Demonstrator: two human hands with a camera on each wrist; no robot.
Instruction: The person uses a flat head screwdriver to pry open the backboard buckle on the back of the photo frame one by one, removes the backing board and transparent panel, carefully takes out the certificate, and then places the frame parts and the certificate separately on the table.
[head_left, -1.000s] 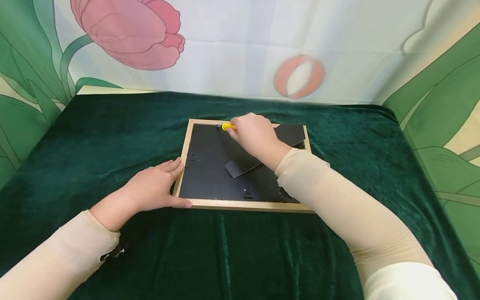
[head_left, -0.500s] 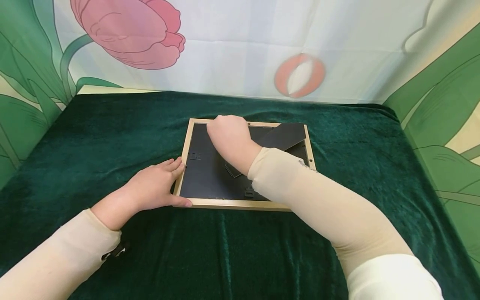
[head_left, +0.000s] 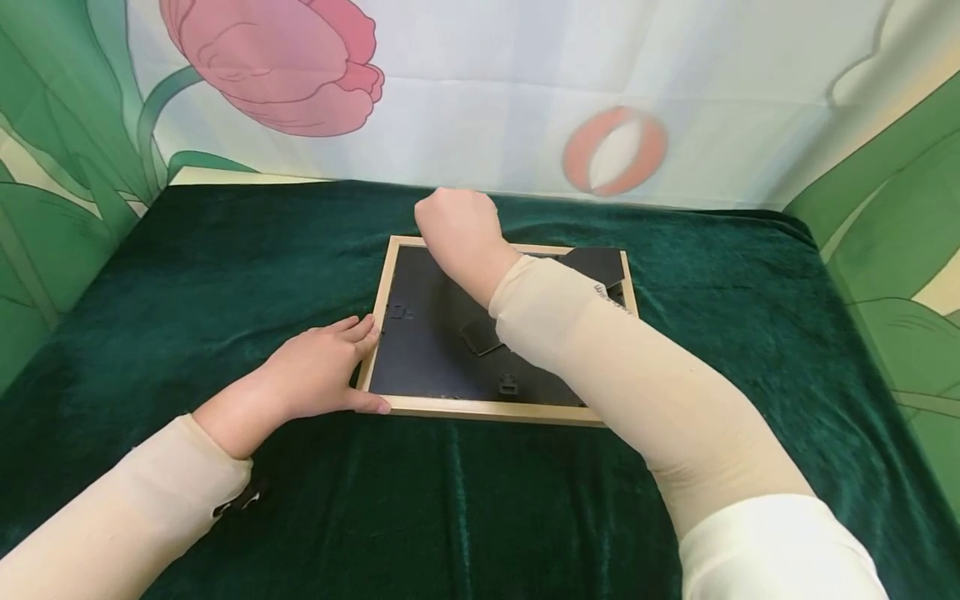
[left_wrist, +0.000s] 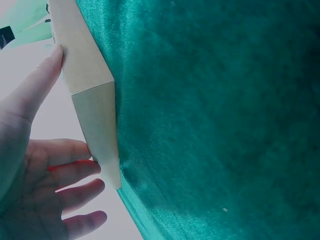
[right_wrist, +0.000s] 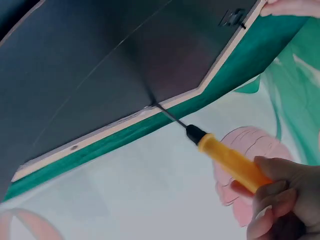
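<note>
A picture frame (head_left: 495,407) with a pale wood rim and black backing (head_left: 427,358) lies face down on green velvet cloth. My left hand (head_left: 318,375) rests at its near left corner, thumb on the front rim and fingers spread along the left side. In the right wrist view, my right hand (right_wrist: 282,195) grips the yellow handle of a screwdriver (right_wrist: 232,162). Its thin shaft reaches the inner edge of the far rim, tip right at the backing's border. From the head view, the right hand (head_left: 461,229) hides the screwdriver.
A black stand leg (head_left: 596,265) lies slantwise across the backing, partly under my right arm. Small metal hangers (head_left: 508,384) sit near the backing's edges. The green velvet cloth (head_left: 750,317) covers the table, and a flower-printed curtain (head_left: 480,125) hangs behind it.
My right hand has moved left along the far rim, then up and away past it, with the screwdriver swinging to a steeper tilt. The left hand keeps its place at the corner.
</note>
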